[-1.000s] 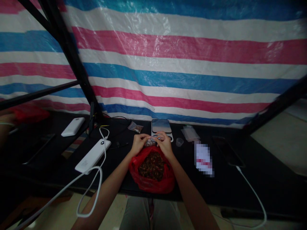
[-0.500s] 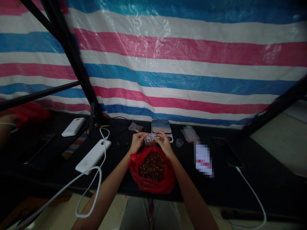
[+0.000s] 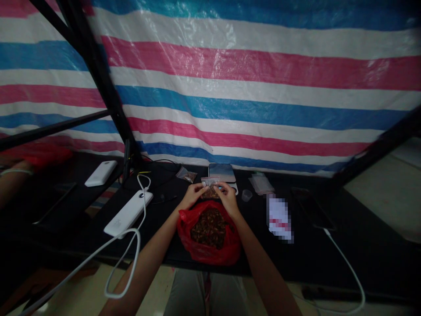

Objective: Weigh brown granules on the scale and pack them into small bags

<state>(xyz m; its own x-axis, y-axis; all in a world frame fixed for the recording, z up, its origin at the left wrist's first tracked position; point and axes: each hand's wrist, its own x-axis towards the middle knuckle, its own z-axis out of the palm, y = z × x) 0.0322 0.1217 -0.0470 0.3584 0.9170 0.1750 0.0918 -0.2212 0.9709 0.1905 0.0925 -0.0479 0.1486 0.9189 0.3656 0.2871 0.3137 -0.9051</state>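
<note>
Between my two hands is a small clear zip bag (image 3: 209, 192) with brown bits in its lower part. My left hand (image 3: 193, 194) pinches it from the left, and my right hand (image 3: 226, 195) grips it from the right, both with bent fingers. Just below, a red plastic bag (image 3: 208, 256) stands wide at its mouth, filled with small brown pieces (image 3: 208, 228). Behind my hands sits a flat scale (image 3: 222, 172), its front part mostly covered by the bag and fingers. A second filled zip bag (image 3: 187, 174) lies to the left of the scale.
Right of the scale are a small clear cup (image 3: 246, 195), a stack of clear bags (image 3: 262, 183) and a blurred-out packet (image 3: 279, 218). A phone (image 3: 312, 208) lies further right. A white power bank (image 3: 128, 214) with a looping cable is at left. Another person's arm (image 3: 15, 182) shows far left.
My fingers have moved down from the top edge of the zip bag to its middle, and its top strip now shows above them. At far left, the other person's arm has shifted right.
</note>
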